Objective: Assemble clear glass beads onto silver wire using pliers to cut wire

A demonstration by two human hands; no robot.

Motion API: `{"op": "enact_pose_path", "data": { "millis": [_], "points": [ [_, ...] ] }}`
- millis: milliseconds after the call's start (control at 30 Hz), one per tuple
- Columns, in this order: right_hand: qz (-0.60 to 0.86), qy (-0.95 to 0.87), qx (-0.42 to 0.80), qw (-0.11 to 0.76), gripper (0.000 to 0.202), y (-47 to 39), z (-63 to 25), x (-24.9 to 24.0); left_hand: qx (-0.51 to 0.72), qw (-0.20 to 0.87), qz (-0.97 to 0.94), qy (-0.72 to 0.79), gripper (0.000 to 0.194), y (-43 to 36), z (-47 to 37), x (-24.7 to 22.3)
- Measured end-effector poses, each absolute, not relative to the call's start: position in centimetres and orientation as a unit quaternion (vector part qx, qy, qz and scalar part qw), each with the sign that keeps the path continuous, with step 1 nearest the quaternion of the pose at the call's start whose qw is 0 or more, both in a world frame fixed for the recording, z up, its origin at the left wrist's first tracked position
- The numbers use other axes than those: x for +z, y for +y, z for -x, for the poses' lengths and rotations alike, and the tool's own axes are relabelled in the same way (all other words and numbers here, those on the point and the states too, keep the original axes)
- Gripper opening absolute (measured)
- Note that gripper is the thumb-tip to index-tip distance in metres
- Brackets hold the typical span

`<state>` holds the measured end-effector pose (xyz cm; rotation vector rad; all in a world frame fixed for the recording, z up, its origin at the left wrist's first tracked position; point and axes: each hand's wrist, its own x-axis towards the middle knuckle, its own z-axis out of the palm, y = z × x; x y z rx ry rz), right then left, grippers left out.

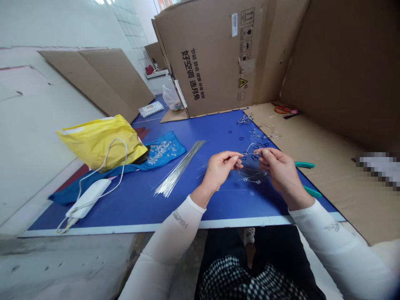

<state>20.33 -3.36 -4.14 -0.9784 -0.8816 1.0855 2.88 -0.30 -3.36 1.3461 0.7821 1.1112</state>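
Observation:
Both hands are raised a little above the blue table (131, 212), with a thin wire (250, 154) stretched between their fingertips. My left hand (218, 171) pinches the wire's left part, where a small clear bead seems to show below the fingers. My right hand (279, 170) is closed on its other end. Two clear beads (251, 181) on a wire show between and below the hands. Pliers with green handles (304, 165) lie partly hidden behind my right hand. Several small dark rings (256, 146) are scattered just beyond the fingers. A bundle of straight silvery wires (180, 168) lies left of my left hand.
Loose clear beads (161, 152) rest on a blue cloth (176, 143) beside a yellow bag (103, 139). A white power strip (88, 198) with its cord is at left. Cardboard (218, 54) walls the back; orange-handled scissors (281, 109) and wire-and-bead pieces (246, 118) lie far right.

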Motion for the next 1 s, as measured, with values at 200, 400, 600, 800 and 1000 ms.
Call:
{"op": "enact_pose_path", "data": {
  "millis": [200,400,600,800,1000],
  "points": [
    [0.429,-0.393,0.478,0.658,0.029,-3.2,-20.6,-4.4,0.451,0.585,-0.575,0.351,0.012,-0.4,-2.8,-3.2],
    [0.434,-0.382,0.520,0.629,0.047,-3.1,-20.9,-4.8,0.478,0.611,-0.484,0.405,0.012,-0.3,-2.7,-2.7],
    [0.481,-0.404,0.517,0.582,0.053,-3.5,-20.5,-4.9,0.529,0.630,-0.410,0.394,0.008,-0.3,-2.6,-2.4],
    [0.461,-0.417,0.524,0.582,0.037,-3.6,-20.2,-4.7,0.518,0.643,-0.417,0.379,0.009,-0.5,-2.8,-2.4],
    [0.427,-0.397,0.525,0.620,0.031,-3.7,-20.4,-4.4,0.532,0.608,-0.438,0.394,0.003,-0.6,-2.9,-2.2]
  ]
}}
